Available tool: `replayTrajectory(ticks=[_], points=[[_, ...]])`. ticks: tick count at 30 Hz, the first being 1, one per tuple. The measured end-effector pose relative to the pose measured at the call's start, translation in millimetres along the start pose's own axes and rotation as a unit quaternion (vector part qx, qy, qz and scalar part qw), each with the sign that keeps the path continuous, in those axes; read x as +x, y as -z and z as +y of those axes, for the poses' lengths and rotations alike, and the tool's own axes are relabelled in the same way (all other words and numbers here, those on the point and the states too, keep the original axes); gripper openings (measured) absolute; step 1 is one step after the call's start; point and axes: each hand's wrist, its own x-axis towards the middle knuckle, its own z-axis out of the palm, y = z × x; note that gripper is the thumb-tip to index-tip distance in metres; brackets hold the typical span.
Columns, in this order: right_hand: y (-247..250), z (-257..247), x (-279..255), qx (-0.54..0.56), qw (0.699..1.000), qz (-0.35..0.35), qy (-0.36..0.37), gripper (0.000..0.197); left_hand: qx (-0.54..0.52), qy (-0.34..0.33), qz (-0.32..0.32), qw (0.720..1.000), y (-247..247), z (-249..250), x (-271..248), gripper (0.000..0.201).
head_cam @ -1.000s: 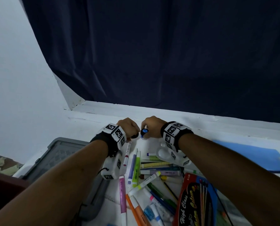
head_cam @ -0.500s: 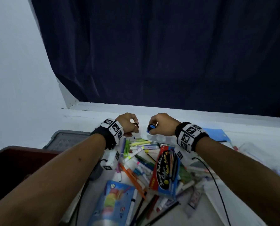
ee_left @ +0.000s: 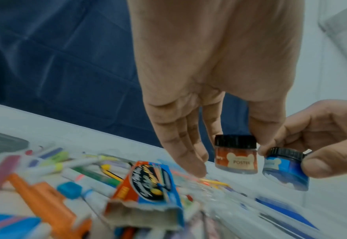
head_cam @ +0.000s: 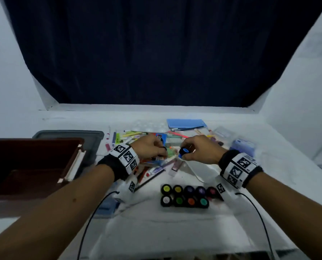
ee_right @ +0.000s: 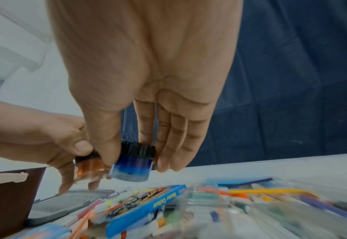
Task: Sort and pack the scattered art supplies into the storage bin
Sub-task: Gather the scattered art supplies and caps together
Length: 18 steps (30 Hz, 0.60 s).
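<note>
My left hand (head_cam: 152, 149) pinches a small orange poster-paint jar (ee_left: 236, 155) with a black cap, held above the pile of markers (head_cam: 148, 139). Close beside it, my right hand (head_cam: 197, 151) pinches a blue paint jar (head_cam: 183, 152) (ee_right: 132, 163) by thumb and fingers. The two jars hang nearly side by side. A dark red storage bin (head_cam: 34, 166) stands at the left edge of the table. A set of several black-capped paint jars (head_cam: 186, 196) sits in two rows in front of my hands.
A grey lid (head_cam: 70, 136) lies behind the bin. An orange and blue colour-pencil box (ee_left: 148, 189) lies among the pens under my left hand. A blue folder (head_cam: 186, 123) rests at the back. A dark curtain (head_cam: 156, 49) hangs behind the white table.
The view has dropped towards the table, bringing the bin and the rows of paint jars into sight. Both hands still hold their jars and have come nearer to me.
</note>
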Motion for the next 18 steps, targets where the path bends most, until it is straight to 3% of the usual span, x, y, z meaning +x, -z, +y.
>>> replayTrajectory(ticks=[8,12,18], points=[[-9,39,-110,-0.012,0.996,0.003,-0.083,0.032,0.014,-0.091,-0.071,0.993,-90,57,-25,0.020],[-19,54,-137,0.000,0.995,0.006,-0.100,0.036,0.062,-0.099,-0.058,0.991,-124,72,-23,0.033],[-36,68,-154,0.014,0.996,0.017,-0.088,0.028,0.108,-0.102,-0.057,0.987,-150,86,-21,0.035]])
